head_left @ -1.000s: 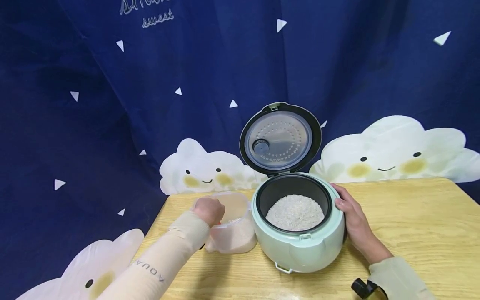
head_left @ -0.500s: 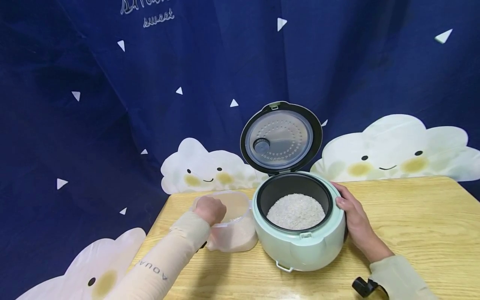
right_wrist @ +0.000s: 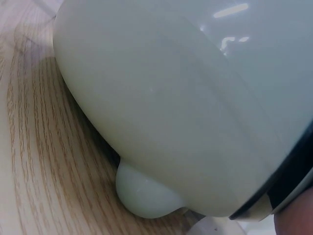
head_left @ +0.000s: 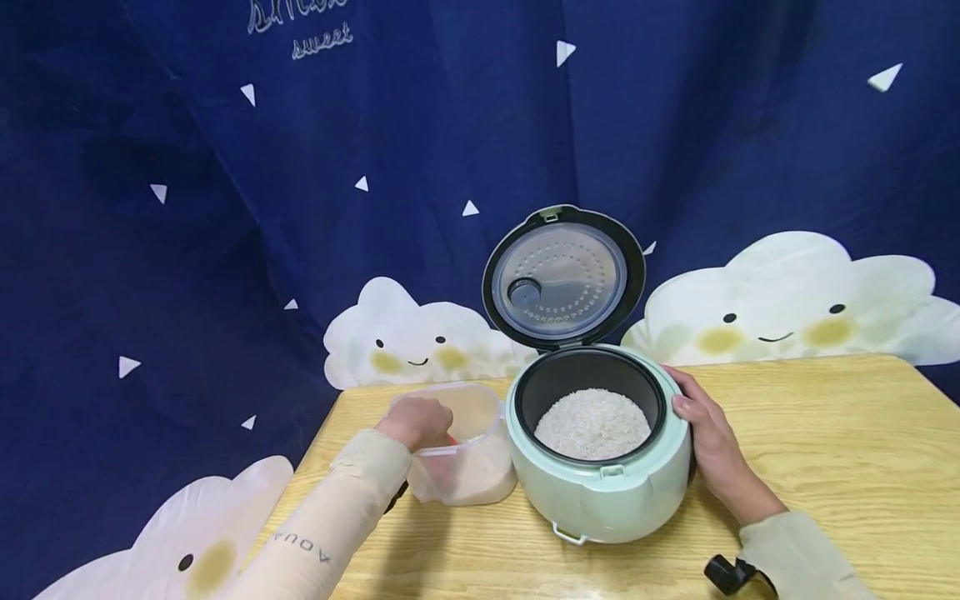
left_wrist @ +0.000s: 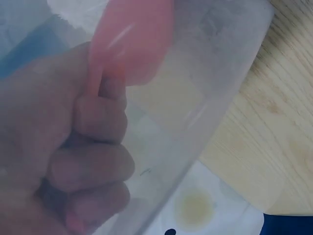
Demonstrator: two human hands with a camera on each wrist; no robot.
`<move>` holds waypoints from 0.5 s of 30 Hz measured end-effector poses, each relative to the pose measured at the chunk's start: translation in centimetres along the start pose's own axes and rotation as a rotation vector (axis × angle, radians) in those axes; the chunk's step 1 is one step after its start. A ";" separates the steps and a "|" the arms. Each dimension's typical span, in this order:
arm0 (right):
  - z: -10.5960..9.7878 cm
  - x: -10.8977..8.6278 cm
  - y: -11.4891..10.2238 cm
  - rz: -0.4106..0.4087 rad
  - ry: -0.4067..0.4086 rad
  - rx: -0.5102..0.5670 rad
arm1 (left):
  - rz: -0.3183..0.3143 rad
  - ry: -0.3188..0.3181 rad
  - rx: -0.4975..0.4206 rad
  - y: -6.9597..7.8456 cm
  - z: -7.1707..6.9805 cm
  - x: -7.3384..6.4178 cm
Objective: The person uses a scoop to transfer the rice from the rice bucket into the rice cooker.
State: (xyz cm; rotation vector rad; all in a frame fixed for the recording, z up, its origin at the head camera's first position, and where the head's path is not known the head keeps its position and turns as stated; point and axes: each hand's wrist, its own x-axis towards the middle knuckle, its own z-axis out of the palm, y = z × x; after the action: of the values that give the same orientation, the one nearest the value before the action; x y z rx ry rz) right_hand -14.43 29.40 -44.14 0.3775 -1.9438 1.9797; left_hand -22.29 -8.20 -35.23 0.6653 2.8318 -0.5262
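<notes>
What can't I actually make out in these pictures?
Head view: bottom of the pot, covered by rice.
Left wrist view: far end of the pink scoop, cut by the top edge.
Right wrist view: most of the right hand, beyond the lower right corner.
Head view: upper lettering, cut by the top edge.

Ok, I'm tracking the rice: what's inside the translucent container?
White rice and a pink scoop gripped by the left hand. In the head view, that hand hides part of the container.
</notes>
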 end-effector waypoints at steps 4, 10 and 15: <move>0.0 0.0 0.0 -0.001 0.008 -0.010 | 0.005 -0.003 -0.062 -0.1 0.1 0.0; 0.0 0.1 0.1 -0.003 0.008 -0.014 | 0.002 -0.014 -0.097 -0.2 0.1 0.1; 0.0 0.0 0.1 0.001 0.005 -0.007 | 0.002 -0.007 -0.072 -0.2 0.4 0.3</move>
State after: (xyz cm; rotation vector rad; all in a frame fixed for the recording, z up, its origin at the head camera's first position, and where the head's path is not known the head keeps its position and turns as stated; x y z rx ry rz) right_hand -14.51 29.37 -44.19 0.3702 -1.9481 1.9714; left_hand -22.61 -8.46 -35.61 0.6513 2.8286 -0.4227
